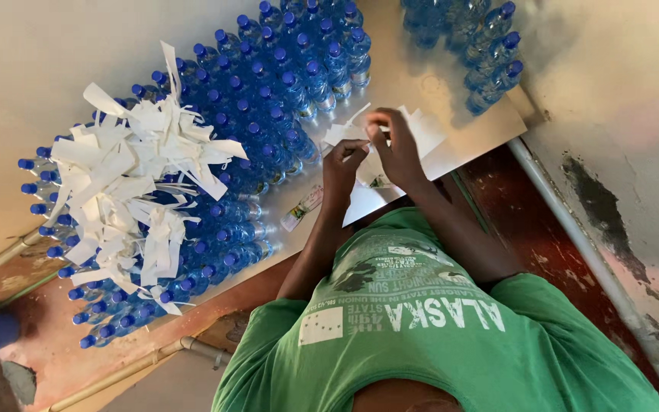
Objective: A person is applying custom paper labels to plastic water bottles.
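Both grips pinched on same white paper strip (360,145): left hand (342,164) from 7 o'clock side, right hand (397,145) from 3 o'clock side, fingers closed on it. Strip sits just above surface (451,156), over loose white paper pieces (429,126). Label (301,207) lies flat at 7 o'clock of hands. Blue-capped bottles (268,114) packed at 10 o'clock, white strip pile (127,179) on top. More bottles (482,53) at 1 o'clock.
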